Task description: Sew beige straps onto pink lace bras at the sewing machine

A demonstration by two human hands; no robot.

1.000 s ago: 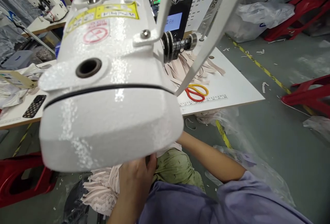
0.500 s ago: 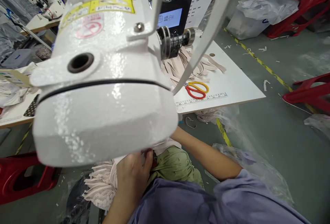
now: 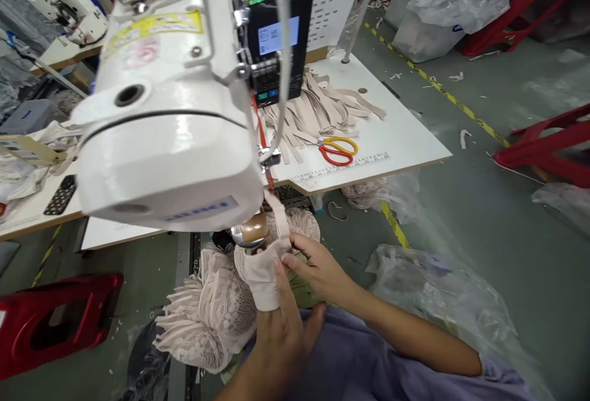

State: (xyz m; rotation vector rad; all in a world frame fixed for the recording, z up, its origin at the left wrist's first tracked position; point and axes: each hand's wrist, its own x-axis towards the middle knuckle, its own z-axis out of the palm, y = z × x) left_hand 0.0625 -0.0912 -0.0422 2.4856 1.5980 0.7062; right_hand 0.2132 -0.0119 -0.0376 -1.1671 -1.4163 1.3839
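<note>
My left hand [image 3: 283,330] reaches up from below, its fingers under and gripping a beige fabric piece [image 3: 259,273] just beneath the white sewing machine head [image 3: 166,142]. My right hand [image 3: 319,269] comes in from the right. It pinches the same piece where a narrow beige strap [image 3: 281,219] runs up toward the needle area. A heap of pale pink lace [image 3: 207,318] lies below and left of my hands, over my lap. The needle and the machine's bed are hidden behind the machine head.
On the white table [image 3: 405,136] lie red and yellow scissors [image 3: 337,149] and a heap of beige strips [image 3: 313,112]. A black control panel [image 3: 275,44] stands behind the machine. Red plastic stools sit at the left [image 3: 50,321] and at the right [image 3: 544,149]. Clear plastic bags [image 3: 442,302] lie on the floor.
The view pulled back from the machine head. My hands came out from under it and now hold up the beige piece with its strap; before, only the left hand showed, on the lace.
</note>
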